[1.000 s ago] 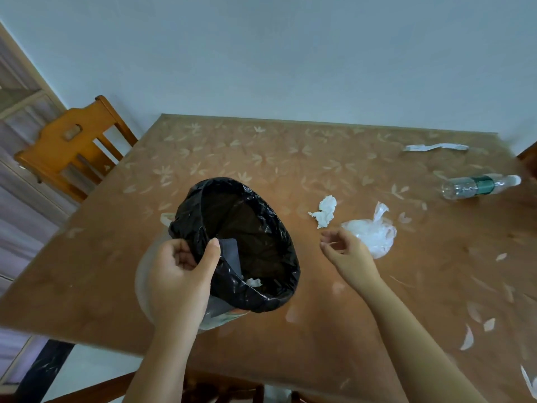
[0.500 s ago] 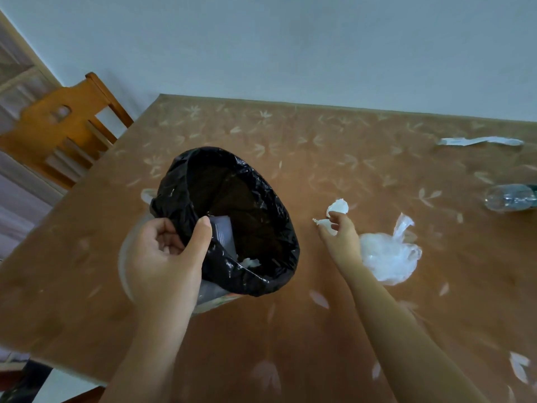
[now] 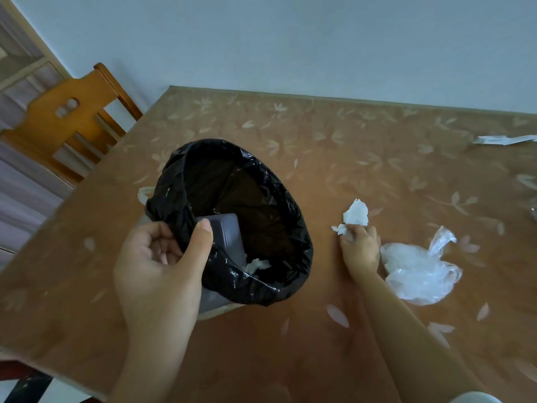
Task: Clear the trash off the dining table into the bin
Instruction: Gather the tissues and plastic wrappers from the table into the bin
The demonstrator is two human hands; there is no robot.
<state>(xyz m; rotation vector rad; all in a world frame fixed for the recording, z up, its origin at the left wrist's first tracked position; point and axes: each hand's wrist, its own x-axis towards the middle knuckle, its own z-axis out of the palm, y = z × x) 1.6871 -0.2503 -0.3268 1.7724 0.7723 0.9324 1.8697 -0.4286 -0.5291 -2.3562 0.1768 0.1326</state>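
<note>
A bin (image 3: 290, 266) lined with a black bag is tilted over the brown dining table (image 3: 319, 141). My left hand (image 3: 162, 257) grips its near rim, thumb inside. A grey container and a bit of white paper lie in the bin. Right of the bin, my right hand (image 3: 360, 248) pinches a crumpled white tissue (image 3: 356, 214) on the table top. A clear plastic bag (image 3: 418, 271) lies just right of that hand.
A torn white paper strip (image 3: 502, 139) lies at the far right of the table. The end of a clear bottle (image 3: 533, 209) shows at the right frame edge. A wooden chair (image 3: 69, 123) stands at the table's far left corner by the wall.
My right hand reached forward from beside the plastic bag to the tissue and closed its fingers on it. My left hand kept hold of the bin.
</note>
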